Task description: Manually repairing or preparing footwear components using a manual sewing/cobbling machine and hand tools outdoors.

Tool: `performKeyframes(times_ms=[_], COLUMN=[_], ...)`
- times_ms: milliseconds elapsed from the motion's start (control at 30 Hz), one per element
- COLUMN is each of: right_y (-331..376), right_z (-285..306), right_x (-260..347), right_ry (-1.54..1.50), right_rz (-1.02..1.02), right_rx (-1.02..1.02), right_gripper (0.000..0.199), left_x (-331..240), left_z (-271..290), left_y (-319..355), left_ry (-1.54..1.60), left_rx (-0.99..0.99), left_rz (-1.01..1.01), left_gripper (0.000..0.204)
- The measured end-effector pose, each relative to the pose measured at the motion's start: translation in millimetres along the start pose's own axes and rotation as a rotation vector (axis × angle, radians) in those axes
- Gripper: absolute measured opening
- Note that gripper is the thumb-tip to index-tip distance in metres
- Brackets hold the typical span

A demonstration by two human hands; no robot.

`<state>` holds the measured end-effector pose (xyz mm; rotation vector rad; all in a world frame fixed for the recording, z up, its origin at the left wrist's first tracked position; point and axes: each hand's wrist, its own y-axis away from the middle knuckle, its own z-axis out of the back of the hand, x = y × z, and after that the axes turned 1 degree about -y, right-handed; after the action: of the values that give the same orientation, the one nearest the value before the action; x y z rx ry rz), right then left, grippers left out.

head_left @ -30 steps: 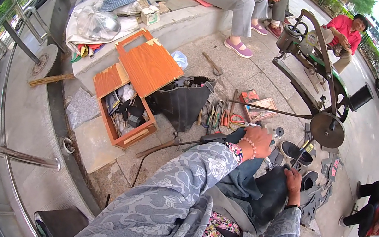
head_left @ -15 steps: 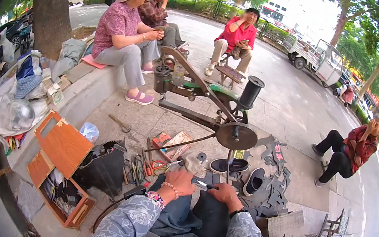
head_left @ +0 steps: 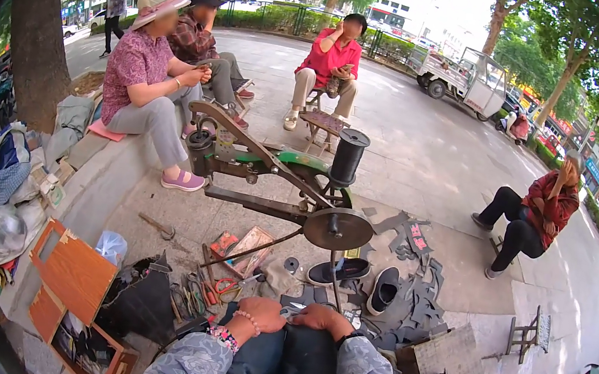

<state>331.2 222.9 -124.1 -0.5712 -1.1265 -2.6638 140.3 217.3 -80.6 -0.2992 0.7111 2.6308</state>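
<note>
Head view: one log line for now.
left hand: over dark cloth | right hand: beside left | between hands: small pale item, unclear | beyond: machine, shoes

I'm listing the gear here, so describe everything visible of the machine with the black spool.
The machine looks like worn, dark metal with green parts, standing in mid-view. The black spool sits upright on top, above a round, dark disc with a central knob. A long bar slants up leftward from near the disc, over a nearly level lower arm. Thin rods run down, one toward the right hand; whether they touch is unclear.
</note>
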Motion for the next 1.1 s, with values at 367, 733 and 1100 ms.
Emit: performKeyframes(times_ms=[367, 733, 1100], right_y=[94, 267, 231], right_z=[62, 104, 87], right_x=[13, 125, 107], right_ry=[-0.988, -0.610, -0.807], right_rz=[0.458, 1.080, 0.851], right_rx=[-1.255, -1.856, -1.634], right_gripper=[0.056, 0.076, 0.073], left_x=[7, -10, -13], left_z=[-18, -10, -12], left_y=[14, -12, 3], left_ry=[-0.046, -0.206, -0.171], left_rx=[-0.283, -0.130, -0.322], left_rz=[-0.074, 0.022, -0.068], left_gripper=[0.031, 0.030, 0.028])
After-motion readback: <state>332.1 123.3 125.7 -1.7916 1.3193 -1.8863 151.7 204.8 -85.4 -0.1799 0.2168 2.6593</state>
